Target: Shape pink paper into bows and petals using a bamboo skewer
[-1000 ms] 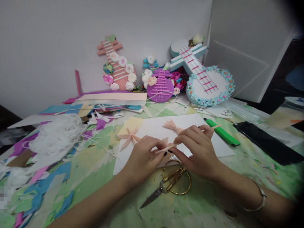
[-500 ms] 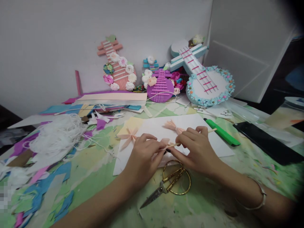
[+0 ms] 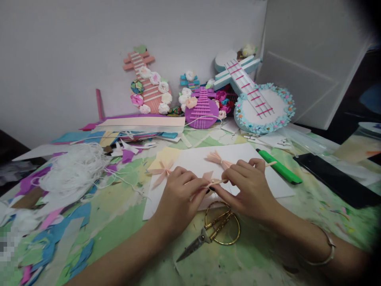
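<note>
My left hand [image 3: 183, 195] is closed in a pinch on a small piece of peach paper [image 3: 207, 175], whose lower part is hidden by the fingertips. A thin wooden stick [image 3: 219, 182] lies in my closed right hand [image 3: 251, 188], with its far end out past the knuckles and its tip at the left fingertips. Both hands are over a white sheet [image 3: 244, 153]. On that sheet, a bunch of folded peach paper [image 3: 219, 159] lies behind the hands. Left of it is a star-like peach paper piece [image 3: 163, 173]. Gold-handled scissors [image 3: 218, 226] rest partly open below the hands.
A tangle of white string [image 3: 74, 169] and coloured scraps [image 3: 59, 234] cover the left side. At right lie a green cutter [image 3: 279, 167] and a black phone-like slab [image 3: 336, 178]. Decorated lute models, including a purple one [image 3: 202, 109] and a pale blue one [image 3: 262, 107], lean at the wall.
Both hands keep their grips, and the stick has shifted only slightly between the fingers. The whole view has drifted a few pixels.
</note>
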A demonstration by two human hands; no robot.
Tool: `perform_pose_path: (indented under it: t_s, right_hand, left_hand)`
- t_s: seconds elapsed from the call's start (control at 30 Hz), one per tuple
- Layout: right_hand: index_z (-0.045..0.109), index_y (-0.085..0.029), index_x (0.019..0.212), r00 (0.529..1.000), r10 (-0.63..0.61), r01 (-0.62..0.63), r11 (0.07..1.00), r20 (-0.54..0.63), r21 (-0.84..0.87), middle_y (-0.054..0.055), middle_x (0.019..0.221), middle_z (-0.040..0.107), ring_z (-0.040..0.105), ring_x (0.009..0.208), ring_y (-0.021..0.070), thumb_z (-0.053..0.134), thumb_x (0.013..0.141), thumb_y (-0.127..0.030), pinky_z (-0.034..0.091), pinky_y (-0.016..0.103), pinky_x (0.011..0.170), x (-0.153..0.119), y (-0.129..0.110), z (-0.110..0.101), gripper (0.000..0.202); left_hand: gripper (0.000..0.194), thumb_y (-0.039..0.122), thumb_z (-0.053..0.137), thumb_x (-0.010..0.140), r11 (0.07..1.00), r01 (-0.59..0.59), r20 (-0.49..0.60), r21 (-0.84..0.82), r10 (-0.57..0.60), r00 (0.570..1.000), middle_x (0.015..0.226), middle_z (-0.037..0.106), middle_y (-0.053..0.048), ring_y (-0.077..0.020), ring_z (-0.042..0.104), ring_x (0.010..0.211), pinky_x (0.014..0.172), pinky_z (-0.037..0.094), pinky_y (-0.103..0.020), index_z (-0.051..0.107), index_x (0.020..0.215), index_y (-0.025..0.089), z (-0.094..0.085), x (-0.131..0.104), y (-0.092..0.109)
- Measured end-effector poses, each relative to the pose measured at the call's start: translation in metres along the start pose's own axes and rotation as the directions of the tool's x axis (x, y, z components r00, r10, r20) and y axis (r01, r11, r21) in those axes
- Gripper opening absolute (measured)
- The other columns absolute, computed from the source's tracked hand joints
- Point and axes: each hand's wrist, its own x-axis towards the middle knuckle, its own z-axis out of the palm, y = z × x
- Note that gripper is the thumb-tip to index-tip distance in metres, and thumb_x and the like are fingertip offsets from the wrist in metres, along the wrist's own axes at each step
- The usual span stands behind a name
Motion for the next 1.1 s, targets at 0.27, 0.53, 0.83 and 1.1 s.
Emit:
perform_pose_path:
  t_s: [0.27,0.53,0.83,1.1]
  right_hand:
    - [0.054,-0.016,0.062,0.999,0.012,-0.013,1.0,0.041,0.01,0.0,0.061,0.059,0.048,0.063,0.0137,0.054,0.082,-0.039,0.021,0.035,0.072,-0.0007,0.0012,-0.0019,0.031]
    - [0.054,-0.016,0.063,0.986,0.05,-0.065,0.993,0.156,0.096,0.0,0.061,0.058,0.049,0.064,0.0135,0.053,0.083,-0.039,0.021,0.034,0.072,-0.0011,0.0035,-0.0048,0.03]
    - [0.054,-0.016,0.061,0.974,0.083,-0.114,0.983,0.212,0.141,-0.001,0.061,0.059,0.051,0.063,0.0123,0.054,0.082,-0.039,0.019,0.032,0.07,-0.0001,0.0036,-0.0056,0.031]
    - [0.055,-0.017,0.064,0.985,0.078,-0.099,0.987,0.155,0.13,-0.002,0.06,0.057,0.049,0.063,0.0128,0.056,0.081,-0.04,0.021,0.033,0.072,-0.0005,0.0035,-0.0051,0.029]
  left_hand:
    - [0.012,0.017,0.06,0.081,0.997,-0.063,-0.046,0.043,0.065,0.997,0.066,0.059,-0.003,-0.0165,0.044,0.072,0.065,0.039,-0.03,0.07,0.087,0.021,-0.0001,-0.0009,-0.0036]
    - [0.015,0.013,0.06,0.079,0.982,-0.168,-0.034,0.087,0.171,0.985,0.071,0.061,-0.003,-0.0179,0.043,0.078,0.071,0.04,-0.033,0.067,0.091,0.018,-0.0005,-0.0017,-0.0032]
    - [0.015,0.019,0.058,0.082,0.966,-0.207,0.038,0.155,0.203,0.978,0.066,0.056,-0.004,-0.018,0.043,0.075,0.067,0.038,-0.032,0.068,0.093,0.018,-0.0029,-0.0013,-0.0038]
    - [0.014,0.014,0.058,0.081,0.988,-0.147,0.013,0.044,0.146,0.989,0.071,0.062,-0.003,-0.018,0.046,0.077,0.071,0.04,-0.033,0.066,0.092,0.018,-0.0002,-0.0015,-0.0046]
